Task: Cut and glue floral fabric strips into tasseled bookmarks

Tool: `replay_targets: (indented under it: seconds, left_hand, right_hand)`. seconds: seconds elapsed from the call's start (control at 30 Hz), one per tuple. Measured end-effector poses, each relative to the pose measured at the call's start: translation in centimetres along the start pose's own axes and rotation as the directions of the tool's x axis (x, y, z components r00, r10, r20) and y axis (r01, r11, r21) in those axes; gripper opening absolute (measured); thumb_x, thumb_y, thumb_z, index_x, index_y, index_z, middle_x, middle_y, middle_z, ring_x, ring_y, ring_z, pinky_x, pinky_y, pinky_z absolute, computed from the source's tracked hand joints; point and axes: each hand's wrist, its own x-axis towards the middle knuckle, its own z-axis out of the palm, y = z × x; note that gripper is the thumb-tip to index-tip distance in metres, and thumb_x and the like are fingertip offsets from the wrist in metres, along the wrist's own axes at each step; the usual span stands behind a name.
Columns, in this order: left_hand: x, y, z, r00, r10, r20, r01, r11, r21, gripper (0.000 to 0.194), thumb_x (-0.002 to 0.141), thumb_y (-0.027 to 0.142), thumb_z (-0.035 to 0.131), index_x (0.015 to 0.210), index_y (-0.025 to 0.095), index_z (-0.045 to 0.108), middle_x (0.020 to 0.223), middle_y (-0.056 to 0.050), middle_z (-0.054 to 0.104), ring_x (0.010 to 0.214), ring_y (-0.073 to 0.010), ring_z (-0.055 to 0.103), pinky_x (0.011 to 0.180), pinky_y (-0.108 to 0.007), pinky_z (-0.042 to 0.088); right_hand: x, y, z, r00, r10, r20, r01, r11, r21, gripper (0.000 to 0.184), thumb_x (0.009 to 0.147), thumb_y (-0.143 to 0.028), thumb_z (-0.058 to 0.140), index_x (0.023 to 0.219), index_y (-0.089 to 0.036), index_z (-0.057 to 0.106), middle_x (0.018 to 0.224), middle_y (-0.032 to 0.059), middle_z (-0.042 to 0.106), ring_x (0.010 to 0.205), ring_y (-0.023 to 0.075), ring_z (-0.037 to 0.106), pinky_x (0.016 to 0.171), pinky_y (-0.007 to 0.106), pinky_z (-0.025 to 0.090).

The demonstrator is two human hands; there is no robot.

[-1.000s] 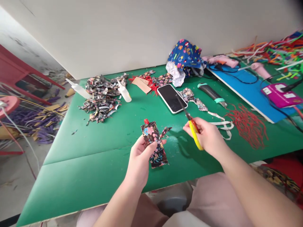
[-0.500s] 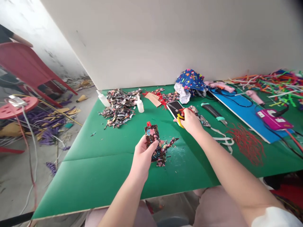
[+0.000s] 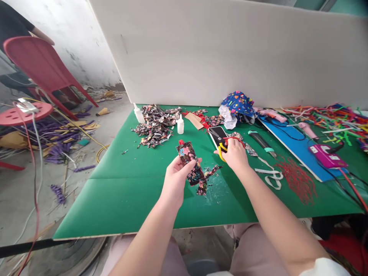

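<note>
Between the thumb and fingers of my left hand [image 3: 176, 180] is a small rectangular pouch-like piece of dark floral fabric [image 3: 188, 153] with a red tip at its top end. Floral fabric scraps [image 3: 202, 187] lie on the table just beyond its lower end. My right hand [image 3: 236, 154] is closed around the yellow and red handles of a pair of scissors [image 3: 222, 147]. The scissor blades point left over a dark-screened phone [image 3: 214, 135] with a white edge. Part of the handles is hidden by my fingers.
On the green table [image 3: 129, 203] are a heap of floral clippings [image 3: 156, 124], two white bottles [image 3: 180, 125] [image 3: 139, 114], a utility knife [image 3: 261, 143], red threads [image 3: 299, 180] and a blue board [image 3: 293, 147] with a magenta power box [image 3: 327, 155]. A red chair [image 3: 40, 61] stands left.
The view has shifted, so the table's contents sit differently in the picture. Both hands keep their holds; the fabric piece is tilted more to the left at its top.
</note>
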Motion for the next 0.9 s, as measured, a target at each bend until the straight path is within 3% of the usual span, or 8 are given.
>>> replay_targets:
  seconds: [0.07, 0.17, 0.27, 0.33, 0.43, 0.6, 0.9]
  left_hand:
    - [0.1, 0.1, -0.2, 1.0, 0.021, -0.023, -0.023, 0.995, -0.095, 0.021, 0.071, 0.027, 0.072, 0.089, 0.018, 0.065, 0.093, -0.004, 0.072, 0.094, -0.0166, 0.064, 0.078, -0.024, 0.046]
    - [0.2, 0.2, -0.2, 0.999, 0.043, -0.03, -0.048, 0.977, -0.208, 0.022, 0.07, 0.027, 0.073, 0.088, 0.018, 0.066, 0.093, -0.004, 0.072, 0.09, -0.0165, 0.065, 0.077, -0.026, 0.048]
    - [0.1, 0.3, 0.2, 0.998, 0.065, -0.016, -0.067, 0.966, -0.252, 0.024, 0.072, 0.025, 0.072, 0.094, 0.018, 0.066, 0.093, -0.005, 0.072, 0.087, -0.0165, 0.066, 0.075, -0.026, 0.049]
    - [-0.1, 0.2, 0.5, 0.998, 0.065, -0.01, -0.066, 0.965, -0.255, 0.022, 0.073, 0.023, 0.071, 0.094, 0.018, 0.066, 0.094, -0.004, 0.072, 0.086, -0.0158, 0.066, 0.074, -0.025, 0.05]
    - [-0.2, 0.0, 0.8, 0.997, 0.073, -0.018, -0.075, 0.962, -0.261, 0.016, 0.074, 0.021, 0.07, 0.09, 0.019, 0.067, 0.092, -0.002, 0.071, 0.082, -0.0131, 0.066, 0.071, -0.022, 0.05]
    - [-0.1, -0.1, 0.8, 0.995, 0.076, -0.066, -0.089, 0.967, -0.239, 0.016, 0.073, 0.022, 0.071, 0.088, 0.018, 0.066, 0.094, -0.003, 0.071, 0.086, -0.0141, 0.065, 0.073, -0.023, 0.05]
    - [0.0, -0.2, 0.8, 0.992, 0.074, -0.097, -0.094, 0.971, -0.221, 0.018, 0.072, 0.023, 0.072, 0.088, 0.018, 0.066, 0.094, -0.003, 0.071, 0.085, -0.015, 0.066, 0.072, -0.023, 0.051]
  right_hand:
    - [-1.1, -0.5, -1.8, 0.998, -0.034, -0.052, 0.037, 0.998, 0.048, 0.033, 0.076, -0.044, 0.061, 0.087, -0.019, 0.042, 0.091, 0.0128, 0.06, 0.089, 0.0267, 0.058, 0.075, 0.034, 0.044]
    - [-3.1, -1.3, -4.8, 0.987, -0.117, -0.109, 0.14, 0.961, 0.239, 0.03, 0.08, -0.046, 0.056, 0.08, -0.022, 0.038, 0.069, 0.0, 0.055, 0.059, 0.0153, 0.055, 0.056, 0.026, 0.041]
    - [-4.7, -2.0, -6.5, 0.945, -0.318, -0.081, 0.328, 0.915, 0.234, 0.031, 0.08, -0.047, 0.056, 0.075, -0.021, 0.04, 0.06, -0.0026, 0.052, 0.053, 0.0127, 0.052, 0.052, 0.024, 0.037]
    - [-5.3, -2.2, -6.8, 0.917, -0.393, -0.063, 0.398, 0.905, 0.15, 0.029, 0.081, -0.046, 0.054, 0.081, -0.018, 0.048, 0.059, -0.0016, 0.056, 0.053, 0.013, 0.055, 0.051, 0.024, 0.035]
    - [-5.5, -2.1, -6.5, 0.915, -0.402, -0.041, 0.404, 0.914, 0.039, 0.033, 0.081, -0.047, 0.054, 0.091, -0.016, 0.056, 0.057, -0.0014, 0.061, 0.048, 0.0128, 0.057, 0.046, 0.025, 0.03]
    - [-5.8, -1.7, -6.1, 0.904, -0.425, -0.036, 0.425, 0.905, -0.022, 0.037, 0.08, -0.052, 0.053, 0.083, -0.016, 0.06, 0.047, -0.0031, 0.055, 0.043, 0.0119, 0.054, 0.044, 0.026, 0.023]
    - [-6.1, -2.3, -6.3, 0.855, -0.501, -0.133, 0.492, 0.865, -0.093, 0.033, 0.083, -0.046, 0.052, 0.08, -0.015, 0.061, 0.05, -0.0019, 0.058, 0.04, 0.0099, 0.05, 0.043, 0.026, 0.024]
